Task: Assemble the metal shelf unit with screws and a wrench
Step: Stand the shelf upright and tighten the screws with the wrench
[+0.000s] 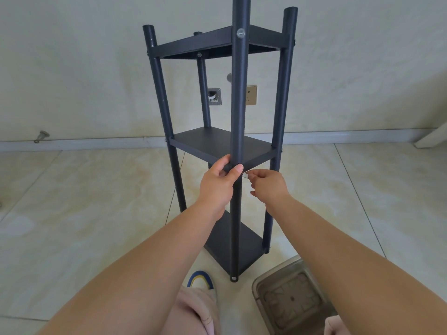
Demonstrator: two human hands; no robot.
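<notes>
Fingers of the left hand [219,183] are curled round the near post [238,117] of the shelf unit [217,143], gripping it at the height of the middle shelf [212,141]; the thumb lies across the front of the post, its tip on the right side. Fingers of the right hand [268,183] are bent and pinch a small silver piece [245,175], held just to the right of the post and close to the left thumb. Whether that piece is a screw or the end of a wrench cannot be told; it is too small.

Shelf unit stands upright on the tiled floor [96,201], in front of the wall [72,68]. Dark grey, four round posts, three shelves: top shelf [193,44], middle shelf, bottom shelf [244,247]. Silver screw head [240,33] visible on the near post at top-shelf level; another screw head [233,278] at the foot of the same post.

Clear plastic container [290,301] sits on the floor, right of the post's foot, partly under the right forearm. Shoe [200,280] with a blue and yellow toe is on the floor left of the post's foot. Gold wall socket [251,95] and a grey wall plate [214,96] show behind the unit, seen between its posts. Small metal door stop [41,136] at the baseboard, far left.
</notes>
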